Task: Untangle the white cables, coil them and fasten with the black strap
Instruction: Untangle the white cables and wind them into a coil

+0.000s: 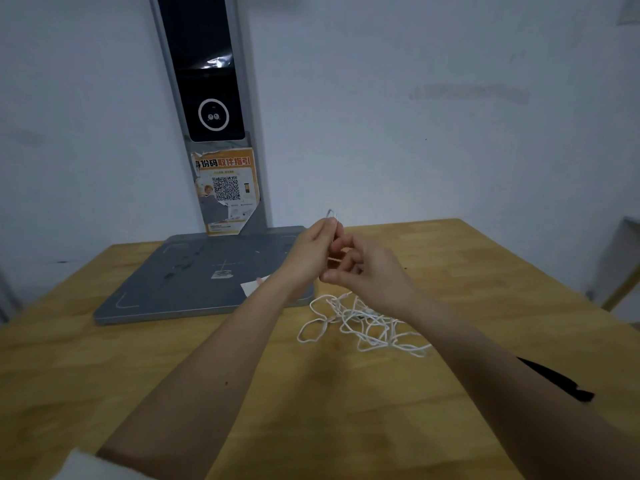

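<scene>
both hands meet above the wooden table (145, 358): my left hand (308, 252) pinches a small loop of white cables (360, 323), my right hand (367, 271) closes on the strand below. untangling is in hand, i judge; most cable lies knotted just near of the hands, the black strap (557, 381) lies near right, so next i need slack drawn free.

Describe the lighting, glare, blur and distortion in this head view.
Head view: dim, flat lighting with a bluish cast on the wall; glare on the film across the dark screen; wide-angle bending tilts the scanner stand and bows the table edges; soft focus overall, with the white cables and black strap slightly smeared.
</scene>
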